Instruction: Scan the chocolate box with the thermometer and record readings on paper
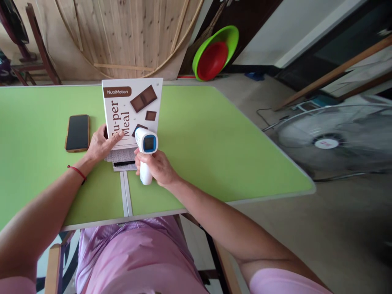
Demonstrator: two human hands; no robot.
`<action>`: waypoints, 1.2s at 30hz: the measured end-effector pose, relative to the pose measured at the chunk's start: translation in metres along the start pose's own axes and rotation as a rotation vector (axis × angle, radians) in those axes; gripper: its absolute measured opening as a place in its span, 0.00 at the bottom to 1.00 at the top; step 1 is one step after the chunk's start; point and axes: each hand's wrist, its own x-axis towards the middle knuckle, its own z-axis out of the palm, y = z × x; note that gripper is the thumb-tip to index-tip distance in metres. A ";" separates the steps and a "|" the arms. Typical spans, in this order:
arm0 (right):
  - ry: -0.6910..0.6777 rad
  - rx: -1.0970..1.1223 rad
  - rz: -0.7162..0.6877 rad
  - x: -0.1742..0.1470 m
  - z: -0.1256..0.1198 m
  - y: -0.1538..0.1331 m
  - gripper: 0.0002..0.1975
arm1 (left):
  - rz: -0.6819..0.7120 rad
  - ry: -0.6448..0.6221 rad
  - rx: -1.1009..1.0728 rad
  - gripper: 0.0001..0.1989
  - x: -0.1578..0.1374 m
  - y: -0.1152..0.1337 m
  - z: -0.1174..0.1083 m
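Observation:
My left hand grips the lower left side of a white box with chocolate pictures and the words NutriMotion on it. The box stands upright on the table. Wrapped round the handle of a white infrared thermometer is my right hand. The thermometer's small blue-framed screen faces me, and its front end is toward the box; I cannot tell whether they touch. Beneath the box and thermometer lie printed papers with a black pen on top, partly hidden by my right hand.
A smartphone in a brown case lies left of my left hand on the green folding table. Beyond the right edge stands a large fan. Green and red basins lean behind the table, beside a round wooden board.

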 end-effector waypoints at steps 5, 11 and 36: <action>-0.039 0.028 0.005 -0.001 0.000 -0.004 0.16 | -0.013 0.013 0.021 0.26 0.000 -0.001 -0.001; 0.089 -0.017 -0.108 -0.001 -0.010 -0.006 0.16 | -0.029 0.015 0.021 0.26 -0.001 0.000 -0.001; 0.411 -0.957 -0.061 0.016 -0.113 -0.022 0.20 | -0.016 0.077 0.084 0.30 -0.006 -0.002 0.003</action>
